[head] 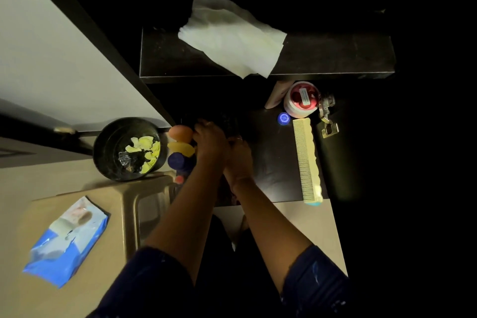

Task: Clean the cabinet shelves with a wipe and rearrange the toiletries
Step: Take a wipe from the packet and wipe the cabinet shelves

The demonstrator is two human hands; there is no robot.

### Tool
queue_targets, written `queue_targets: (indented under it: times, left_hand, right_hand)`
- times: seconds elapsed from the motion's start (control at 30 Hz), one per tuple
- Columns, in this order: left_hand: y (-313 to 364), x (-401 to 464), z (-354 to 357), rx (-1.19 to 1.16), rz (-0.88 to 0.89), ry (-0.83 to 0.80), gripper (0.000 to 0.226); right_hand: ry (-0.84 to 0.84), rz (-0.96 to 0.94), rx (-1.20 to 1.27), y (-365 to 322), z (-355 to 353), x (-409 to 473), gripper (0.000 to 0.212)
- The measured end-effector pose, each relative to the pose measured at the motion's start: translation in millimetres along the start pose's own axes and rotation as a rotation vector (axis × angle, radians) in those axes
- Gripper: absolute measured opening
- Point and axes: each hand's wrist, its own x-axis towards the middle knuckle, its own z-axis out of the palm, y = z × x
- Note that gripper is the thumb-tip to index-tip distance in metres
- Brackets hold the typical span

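A white wipe (232,36) lies spread over the upper dark shelf (335,57), one corner hanging past its front edge. On the lower dark shelf (273,157) my left hand (210,141) and my right hand (238,156) are pressed together around something dark that I cannot make out. Just left of my hands stand an orange cap (180,133), a yellow cap (182,148) and a blue cap (178,161) of bottles. At the right of the shelf lie a cream comb (307,160), a small blue cap (284,119) and a round white jar with a red lid (302,99).
The open cabinet door (64,46) stands at the left, and a metal hinge (327,119) sits at the right. A dark bin (127,150) with yellow scraps stands on the floor. A blue pack of wipes (67,240) rests on a beige stool (129,201).
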Motion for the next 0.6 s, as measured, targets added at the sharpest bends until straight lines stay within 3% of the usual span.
queue_targets:
  times: [0.23,0.47,0.6]
  left_hand:
    - [4,22,10,0.231,-0.095,-0.092,0.071]
    - [12,25,16,0.237,-0.060,-0.063,0.051]
    - [42,20,14,0.150,0.023,-0.001,0.051]
  right_hand:
    - [0.002,-0.028,-0.061,7,-7,0,0.016]
    - [0.345,0.143,0.151,45,-74,-5,0.015]
    - [0.428,0.267,0.020,63,-115,3,0.024]
